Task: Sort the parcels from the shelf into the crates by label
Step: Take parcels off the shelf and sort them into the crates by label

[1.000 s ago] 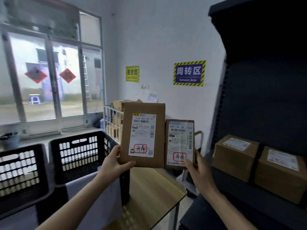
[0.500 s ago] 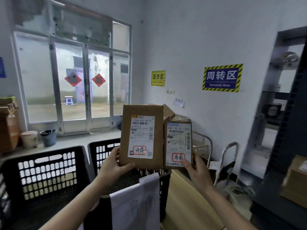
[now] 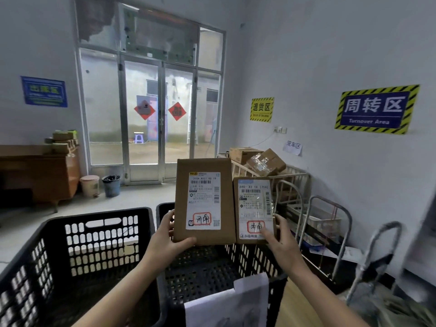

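The left hand (image 3: 165,241) grips the lower left corner of the larger parcel (image 3: 203,201), and the right hand (image 3: 280,241) pinches the lower right corner of the smaller parcel (image 3: 253,204). Both parcels are held upright, labels facing the camera, side by side and seemingly touching, above the right black crate (image 3: 250,258), next to the left crate (image 3: 101,246).

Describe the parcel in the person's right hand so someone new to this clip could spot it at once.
Below the glass door, two brown parcels are held up above the black crate hung with white paper. The right hand pinches the smaller parcel; unlike the larger parcel in the left hand, its white label nearly fills its face.
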{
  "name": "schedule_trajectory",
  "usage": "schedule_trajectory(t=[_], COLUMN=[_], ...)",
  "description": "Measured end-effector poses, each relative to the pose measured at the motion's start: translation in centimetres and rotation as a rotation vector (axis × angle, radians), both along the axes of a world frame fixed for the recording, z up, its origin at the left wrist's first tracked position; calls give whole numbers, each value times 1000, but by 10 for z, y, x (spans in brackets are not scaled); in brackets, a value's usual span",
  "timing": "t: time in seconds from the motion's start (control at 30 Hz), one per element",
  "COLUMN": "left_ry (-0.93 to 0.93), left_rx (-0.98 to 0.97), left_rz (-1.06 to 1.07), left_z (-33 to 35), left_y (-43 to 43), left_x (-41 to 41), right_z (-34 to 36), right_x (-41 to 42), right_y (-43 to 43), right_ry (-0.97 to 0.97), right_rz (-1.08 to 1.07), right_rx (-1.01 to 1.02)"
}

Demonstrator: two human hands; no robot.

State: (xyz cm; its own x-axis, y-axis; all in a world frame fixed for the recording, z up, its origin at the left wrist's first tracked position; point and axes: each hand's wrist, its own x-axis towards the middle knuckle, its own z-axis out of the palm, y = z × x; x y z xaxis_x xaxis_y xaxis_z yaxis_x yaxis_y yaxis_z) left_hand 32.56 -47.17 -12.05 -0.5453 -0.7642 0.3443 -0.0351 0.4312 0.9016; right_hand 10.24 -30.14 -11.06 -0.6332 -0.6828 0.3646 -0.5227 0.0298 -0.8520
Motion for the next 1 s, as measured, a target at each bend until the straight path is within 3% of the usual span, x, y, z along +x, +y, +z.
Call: schedule_trajectory(t=[0.47, 0.77, 1.0], left_ry=[-84, -105, -150], left_rx=[134, 406, 546], left_rz=[212, 344, 415], left_z=[-31, -85, -122], left_y=[-80, -115, -131], left_x=[-76, -107, -120], right_z=[-38, -114, -167], right_x=[-96, -118, -124], right_y=[-148, -223, -249], right_ry=[-151, -381, -447], right_rz=[151, 198, 178], right_rx=[99, 239, 370])
